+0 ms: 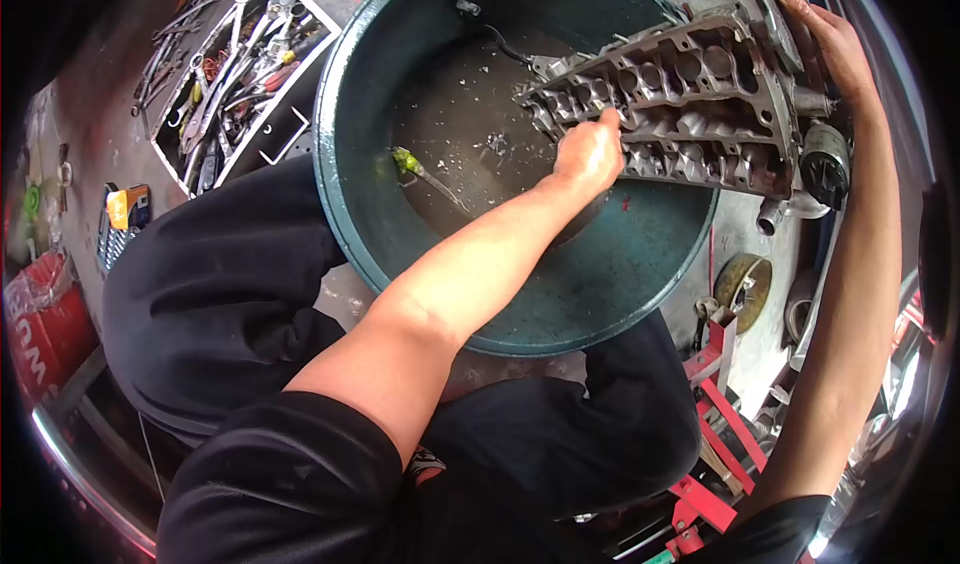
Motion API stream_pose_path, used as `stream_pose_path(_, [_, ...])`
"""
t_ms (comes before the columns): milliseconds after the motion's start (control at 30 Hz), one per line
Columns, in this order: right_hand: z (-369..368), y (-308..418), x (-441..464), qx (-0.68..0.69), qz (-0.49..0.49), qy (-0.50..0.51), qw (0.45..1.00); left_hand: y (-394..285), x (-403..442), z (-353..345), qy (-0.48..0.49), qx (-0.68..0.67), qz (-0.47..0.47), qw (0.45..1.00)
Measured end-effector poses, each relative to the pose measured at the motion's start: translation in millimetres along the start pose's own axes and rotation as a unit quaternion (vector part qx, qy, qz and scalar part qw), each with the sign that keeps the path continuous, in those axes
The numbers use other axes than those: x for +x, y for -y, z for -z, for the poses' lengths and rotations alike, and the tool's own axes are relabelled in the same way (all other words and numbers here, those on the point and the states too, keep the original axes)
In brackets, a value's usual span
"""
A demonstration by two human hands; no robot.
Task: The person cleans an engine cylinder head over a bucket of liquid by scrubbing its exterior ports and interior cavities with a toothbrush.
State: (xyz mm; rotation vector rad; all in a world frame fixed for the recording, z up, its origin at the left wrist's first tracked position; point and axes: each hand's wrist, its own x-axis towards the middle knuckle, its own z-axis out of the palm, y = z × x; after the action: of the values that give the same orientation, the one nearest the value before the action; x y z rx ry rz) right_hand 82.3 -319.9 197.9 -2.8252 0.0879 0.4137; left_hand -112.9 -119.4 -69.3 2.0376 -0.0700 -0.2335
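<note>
A metal engine cylinder head (670, 104) lies tilted over the right rim of a dark green tub (345, 234). Its near end hangs inside the tub and its valve pockets face me. My right hand (825, 44) grips the far right end of the cylinder head, fingers at its upper corner. My left hand (590, 154) is closed in a fist over the tub, its fingertip side against the cylinder head's left part. Whatever may be inside that fist is hidden. A brush with a yellow-green end (425, 176) rests in the murky liquid (450, 114) in the tub.
Left of the tub is a white tray (325, 29) full of hand tools, with wrenches (165, 59) on the floor beside it. A red container (50, 314) stands at the far left. Red metal stand parts (720, 414) and a round metal part (743, 289) are at the right.
</note>
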Motion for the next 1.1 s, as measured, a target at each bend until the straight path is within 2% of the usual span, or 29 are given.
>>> stream_pose_path(33, [-1, 3, -2, 0.003, 0.005, 0.005, 1.0, 12, 0, -14, -0.078, -0.078, -0.051, 0.993])
stream_pose_path(67, [-2, 7, -6, -0.001, -0.003, 0.006, 1.0, 27, 2, -22, 0.012, -0.334, 0.113, 0.936])
stream_pose_path(100, [-1, 10, -7, -0.004, -0.009, 0.001, 1.0, 35, 6, -13, 0.102, -0.553, 0.26, 0.785])
stream_pose_path(133, [-5, -1, -1, -0.027, 0.07, -0.072, 0.995, 31, -2, 5, 0.131, -0.637, 0.296, 0.7])
stream_pose_path(167, [2, -8, 6, -0.029, 0.074, -0.07, 0.994, 39, -7, 12, 0.155, -0.725, 0.297, 0.602])
stream_pose_path(233, [8, -9, 9, -0.028, 0.006, -0.007, 1.0, 53, -13, 12, 0.149, -0.765, 0.303, 0.548])
stream_pose_path(300, [10, -21, 17, 0.083, 0.0, 0.03, 0.996, 55, -7, -6, 0.16, -0.762, 0.304, 0.549])
stream_pose_path(333, [11, -28, 21, 0.138, -0.006, 0.048, 0.989, 51, 1, -13, 0.161, -0.748, 0.276, 0.582])
stream_pose_path(367, [14, -42, 28, 0.215, 0.043, 0.065, 0.973, 41, 7, -13, 0.14, -0.686, 0.295, 0.65])
stream_pose_path(400, [10, -36, 24, 0.226, 0.017, 0.055, 0.972, 39, 8, -11, 0.111, -0.553, 0.234, 0.792])
stream_pose_path(433, [5, -27, 19, 0.238, -0.009, 0.043, 0.97, 42, 6, -12, 0.064, -0.359, 0.06, 0.929])
stream_pose_path(467, [12, -35, 23, 0.187, -0.026, 0.032, 0.981, 44, 3, -11, -0.058, -0.112, -0.07, 0.99])
stream_pose_path(500, [13, -35, 26, 0.157, -0.026, 0.024, 0.987, 26, -10, 22, 0.002, 0.059, -0.111, 0.992])
stream_pose_path(567, [16, -34, 32, 0.096, -0.028, 0.006, 0.995, 9, -21, 42, -0.021, 0.14, -0.133, 0.981])
stream_pose_path(700, [13, -35, 22, 0.149, -0.018, 0.036, 0.988, 18, -17, 20, -0.046, 0.155, -0.129, 0.978])
stream_pose_path(767, [18, -47, 30, 0.18, 0.003, 0.051, 0.982, 36, 4, -13, -0.042, 0.079, -0.103, 0.991])
stream_pose_path(800, [16, -37, 24, 0.165, -0.012, 0.055, 0.985, 37, 8, -8, 0.039, -0.101, 0.01, 0.994])
stream_pose_path(833, [13, -26, 19, 0.151, -0.026, 0.06, 0.986, 34, 6, 10, 0.12, -0.276, 0.12, 0.946])
stream_pose_path(867, [11, -15, 13, 0.136, -0.041, 0.066, 0.988, 40, -4, 32, 0.18, -0.429, 0.269, 0.844])
stream_pose_path(933, [8, -20, 19, 0.121, -0.024, 0.025, 0.992, 102, -7, 60, 0.238, -0.418, 0.28, 0.831])
stream_pose_path(967, [7, -23, 22, 0.113, -0.017, 0.005, 0.993, 101, -9, 90, 0.18, -0.227, 0.285, 0.914])
stream_pose_path(1000, [3, -14, 12, 0.149, -0.011, 0.025, 0.988, 127, -5, 98, 0.096, 0.013, 0.119, 0.988])
stream_pose_path(1033, [2, -15, 10, 0.162, -0.007, 0.024, 0.986, 107, 0, 124, 0.076, 0.108, 0.164, 0.978])
stream_pose_path(1067, [0, -16, 8, 0.176, -0.003, 0.023, 0.984, 112, 7, 126, -0.046, 0.131, 0.194, 0.971])
stream_pose_path(1100, [-2, -17, 6, 0.189, 0.001, 0.022, 0.982, 110, 14, 129, -0.123, 0.171, 0.233, 0.949])
